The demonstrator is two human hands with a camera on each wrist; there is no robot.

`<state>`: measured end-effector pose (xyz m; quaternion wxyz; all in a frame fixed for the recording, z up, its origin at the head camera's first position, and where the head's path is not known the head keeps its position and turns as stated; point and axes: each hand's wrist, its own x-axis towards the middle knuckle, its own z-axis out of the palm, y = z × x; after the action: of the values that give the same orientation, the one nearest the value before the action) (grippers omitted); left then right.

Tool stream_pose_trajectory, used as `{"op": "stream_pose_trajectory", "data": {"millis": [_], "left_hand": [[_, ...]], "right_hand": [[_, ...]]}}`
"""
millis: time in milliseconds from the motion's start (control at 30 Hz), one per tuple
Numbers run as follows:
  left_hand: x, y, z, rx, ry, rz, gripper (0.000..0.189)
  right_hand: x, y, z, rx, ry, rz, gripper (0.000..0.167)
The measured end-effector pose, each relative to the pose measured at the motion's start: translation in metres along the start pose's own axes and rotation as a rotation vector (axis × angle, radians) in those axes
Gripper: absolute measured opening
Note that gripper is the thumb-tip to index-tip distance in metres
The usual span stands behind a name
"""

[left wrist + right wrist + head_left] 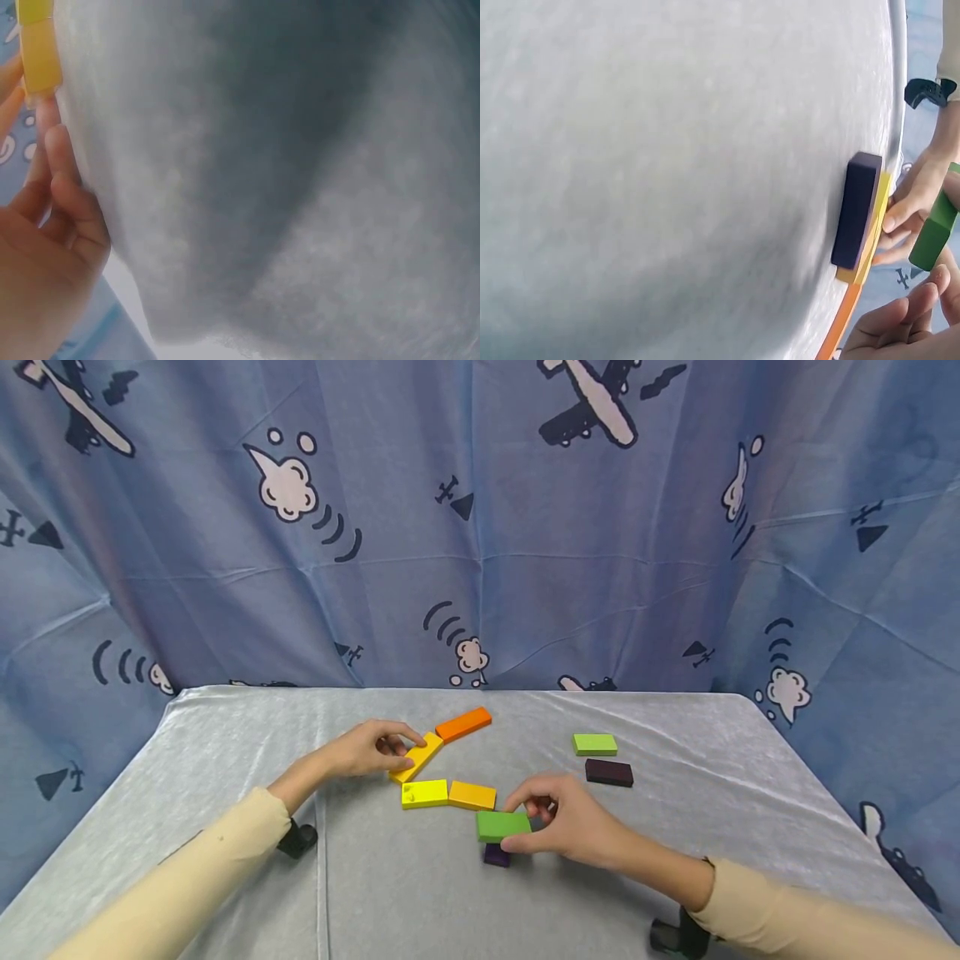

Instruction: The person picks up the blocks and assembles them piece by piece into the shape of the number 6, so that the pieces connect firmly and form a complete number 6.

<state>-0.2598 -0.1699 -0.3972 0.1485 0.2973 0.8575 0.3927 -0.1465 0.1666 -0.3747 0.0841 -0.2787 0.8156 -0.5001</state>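
My left hand [369, 749] pinches a golden-yellow block [422, 757] that lies slanted on the cloth, thumb and a finger at its edges. Its far end meets an orange block [463, 724]. Nearer me, a bright yellow block [424, 794] and an amber block [472, 796] lie end to end. Between thumb and fingers, my right hand [573, 821] holds a green block [503, 827], just right of the amber one. Below it in the head view sits a dark purple block [497, 855], partly hidden; the right wrist view shows this purple block [857, 210] apart from the green one.
A light green block [595, 744] and a dark brown block [609, 772] lie at the right, beyond my right hand. Grey cloth [390, 893] covers the table, and a blue patterned curtain [405, 527] hangs behind and at both sides.
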Motion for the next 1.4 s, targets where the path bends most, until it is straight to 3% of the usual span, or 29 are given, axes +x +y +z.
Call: {"op": "stream_pose_trajectory", "data": {"millis": [400, 667, 967, 1400], "left_hand": [[-0.001, 0.001, -0.001, -0.004, -0.001, 0.007, 0.030], [-0.001, 0.000, -0.001, -0.005, 0.000, 0.002, 0.030], [-0.001, 0.002, -0.002, -0.002, 0.001, 0.003, 0.030], [0.000, 0.001, -0.001, 0.000, -0.001, 0.003, 0.030]], "right_hand": [[0.002, -0.006, 0.020, 0.018, -0.030, -0.015, 0.024], [0.003, -0.010, 0.027, 0.020, -0.068, 0.065, 0.022], [0.000, -0.011, 0.033, 0.035, -0.094, 0.057, 0.021], [-0.002, -0.013, 0.045, 0.019, -0.089, 0.121, 0.023]]}}
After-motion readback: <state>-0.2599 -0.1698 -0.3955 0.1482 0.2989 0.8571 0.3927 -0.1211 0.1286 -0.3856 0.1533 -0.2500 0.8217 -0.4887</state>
